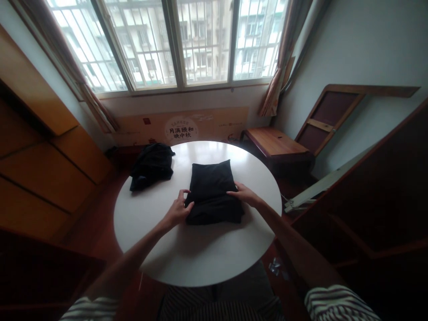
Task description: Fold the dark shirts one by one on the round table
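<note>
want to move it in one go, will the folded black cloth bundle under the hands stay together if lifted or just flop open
The folded black cloth bundle looks soft, so it would probably sag and unfold if lifted by one edge. It seems light for its size. On the smooth round white table it would likely slide, not roll. The left hand and right hand rest on its sides.

A: Where is the folded garment (212, 189) placed?
B: At the middle of the round table (200, 254), between both hands; a crumpled garment (152, 165) is laid behind it, leftward
</note>
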